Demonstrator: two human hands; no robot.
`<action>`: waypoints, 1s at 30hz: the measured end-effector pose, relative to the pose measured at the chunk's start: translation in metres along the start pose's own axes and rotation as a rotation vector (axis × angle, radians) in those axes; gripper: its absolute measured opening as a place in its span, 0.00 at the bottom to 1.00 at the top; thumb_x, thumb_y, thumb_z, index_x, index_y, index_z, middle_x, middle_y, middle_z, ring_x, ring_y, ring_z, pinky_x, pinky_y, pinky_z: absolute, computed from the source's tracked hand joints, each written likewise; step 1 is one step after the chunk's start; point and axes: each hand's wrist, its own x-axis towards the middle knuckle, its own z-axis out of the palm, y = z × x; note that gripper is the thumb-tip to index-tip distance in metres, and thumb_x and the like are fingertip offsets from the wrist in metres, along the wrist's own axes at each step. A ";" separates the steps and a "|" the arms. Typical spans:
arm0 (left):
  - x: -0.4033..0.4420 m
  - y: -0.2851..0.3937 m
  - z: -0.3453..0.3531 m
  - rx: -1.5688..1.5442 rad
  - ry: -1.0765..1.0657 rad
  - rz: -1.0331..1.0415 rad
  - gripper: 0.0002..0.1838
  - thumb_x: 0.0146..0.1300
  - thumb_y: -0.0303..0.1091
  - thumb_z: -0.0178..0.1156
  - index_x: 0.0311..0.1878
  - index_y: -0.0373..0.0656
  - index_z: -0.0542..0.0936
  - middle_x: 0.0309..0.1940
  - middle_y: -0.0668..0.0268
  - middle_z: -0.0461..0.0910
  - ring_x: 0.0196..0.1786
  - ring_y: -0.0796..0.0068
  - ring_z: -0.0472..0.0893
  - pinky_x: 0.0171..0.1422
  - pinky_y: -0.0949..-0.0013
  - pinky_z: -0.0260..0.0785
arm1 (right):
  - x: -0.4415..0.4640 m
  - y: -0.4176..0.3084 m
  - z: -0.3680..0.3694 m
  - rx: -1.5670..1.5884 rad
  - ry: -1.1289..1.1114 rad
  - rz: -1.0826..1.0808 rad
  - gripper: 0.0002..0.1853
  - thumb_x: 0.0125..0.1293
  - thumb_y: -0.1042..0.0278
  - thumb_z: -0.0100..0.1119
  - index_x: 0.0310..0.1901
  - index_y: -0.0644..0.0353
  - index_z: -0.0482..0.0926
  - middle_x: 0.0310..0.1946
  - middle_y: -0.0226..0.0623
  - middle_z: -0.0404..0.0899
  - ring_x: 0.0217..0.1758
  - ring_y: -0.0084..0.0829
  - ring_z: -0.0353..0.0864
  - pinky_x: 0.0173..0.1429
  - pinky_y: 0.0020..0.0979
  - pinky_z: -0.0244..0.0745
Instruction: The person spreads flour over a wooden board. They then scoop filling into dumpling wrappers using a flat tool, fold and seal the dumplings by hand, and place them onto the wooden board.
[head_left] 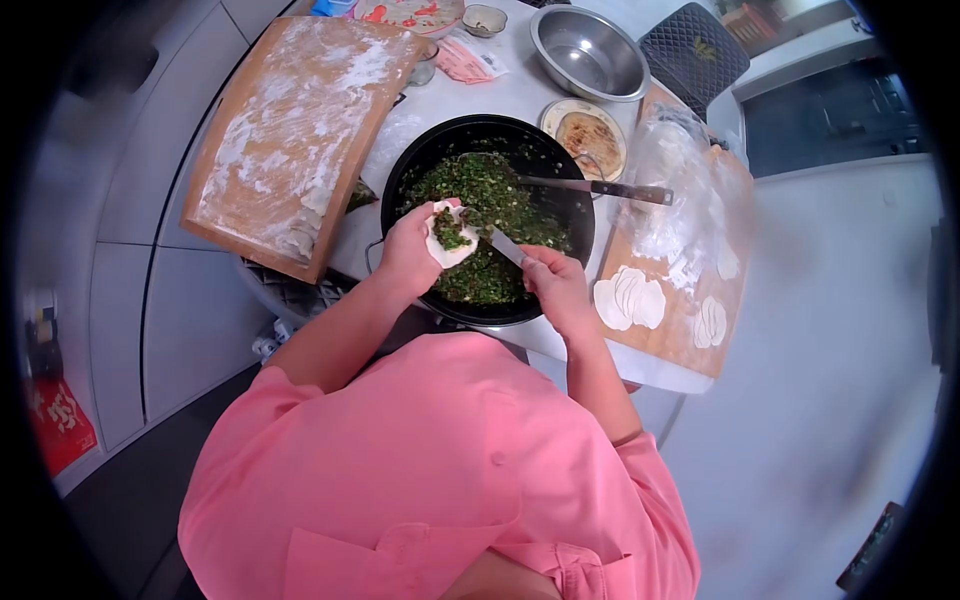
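My left hand cups a round white dumpling wrapper with a small heap of green filling on it. In my right hand is a flat light-coloured spreader, its tip close to the wrapper's edge. Both hands are over a wide black pan of chopped green filling. A knife with a dark handle lies across the pan's right rim, its blade over the filling. Cut wrappers lie fanned out on a wooden board to the right.
A floured wooden board leans over the table's left side. Behind the pan are a steel bowl, a plate with a browned flatbread and a small bowl. A clear plastic bag and more wrappers rest on the right board.
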 end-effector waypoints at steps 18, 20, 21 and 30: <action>0.010 0.007 0.031 -0.355 0.055 -0.108 0.26 0.71 0.50 0.33 0.50 0.37 0.70 0.44 0.57 0.74 0.49 0.61 0.74 0.57 0.55 0.65 | -0.027 -0.014 0.024 -1.126 0.245 -0.849 0.26 0.48 0.78 0.55 0.52 0.51 0.76 0.25 0.35 0.65 0.27 0.35 0.71 0.24 0.36 0.67; 0.011 0.006 0.033 -0.403 0.060 -0.122 0.26 0.71 0.51 0.34 0.49 0.37 0.70 0.42 0.58 0.75 0.47 0.62 0.75 0.56 0.55 0.66 | -0.020 -0.001 0.029 -1.138 0.209 -0.843 0.25 0.49 0.78 0.55 0.53 0.50 0.76 0.26 0.35 0.66 0.27 0.36 0.71 0.25 0.36 0.68; 0.013 0.007 0.032 -0.404 0.060 -0.120 0.26 0.71 0.51 0.34 0.49 0.37 0.70 0.42 0.58 0.75 0.47 0.62 0.75 0.56 0.55 0.66 | -0.022 -0.001 0.030 -1.155 0.184 -0.812 0.25 0.49 0.78 0.55 0.52 0.50 0.76 0.26 0.35 0.66 0.27 0.36 0.71 0.25 0.36 0.68; 0.009 0.025 0.007 -0.356 0.086 0.010 0.27 0.71 0.50 0.32 0.52 0.37 0.71 0.46 0.57 0.74 0.51 0.62 0.74 0.60 0.57 0.64 | -0.028 0.015 0.013 -1.435 0.233 -0.645 0.22 0.49 0.74 0.58 0.50 0.54 0.77 0.28 0.36 0.68 0.32 0.36 0.72 0.28 0.36 0.68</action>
